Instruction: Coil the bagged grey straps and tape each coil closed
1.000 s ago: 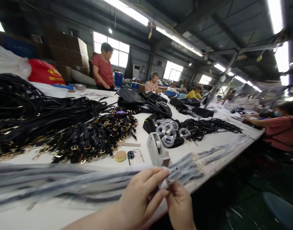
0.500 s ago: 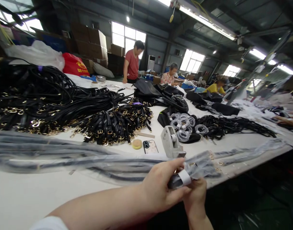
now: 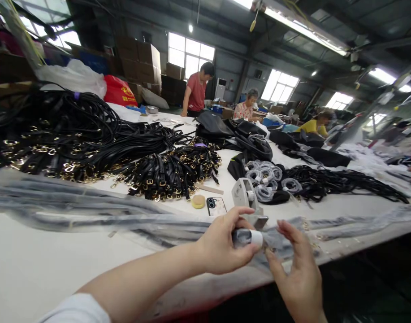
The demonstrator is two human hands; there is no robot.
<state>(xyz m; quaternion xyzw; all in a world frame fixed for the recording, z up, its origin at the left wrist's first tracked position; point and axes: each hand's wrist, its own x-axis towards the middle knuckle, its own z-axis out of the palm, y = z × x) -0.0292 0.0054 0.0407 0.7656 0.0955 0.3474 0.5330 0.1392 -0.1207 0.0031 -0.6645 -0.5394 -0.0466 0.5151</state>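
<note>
My left hand [image 3: 225, 244] grips the end of a bundle of plastic-wrapped straps [image 3: 131, 222] that lies across the white table [image 3: 40, 273]. A band of white tape [image 3: 256, 238] wraps the bundle right beside my thumb. My right hand [image 3: 297, 271] is just to the right with its fingers spread, the fingertips close to the crinkled plastic past the tape. A grey tape dispenser [image 3: 247, 197] stands on the table just behind both hands.
A phone [image 3: 216, 206] and a small yellow disc [image 3: 198, 201] lie near the dispenser. Black straps with gold buckles [image 3: 165, 172] are heaped behind, black bags [image 3: 232, 132] and coiled wrapped straps [image 3: 267, 177] farther right. Other people work at the table's far end. The table edge runs past my right hand.
My right hand has let go of the bundle and opened, moving slightly right. My left hand keeps its grip, with the white tape now wrapped around the bundle. The view has shifted leftward.
</note>
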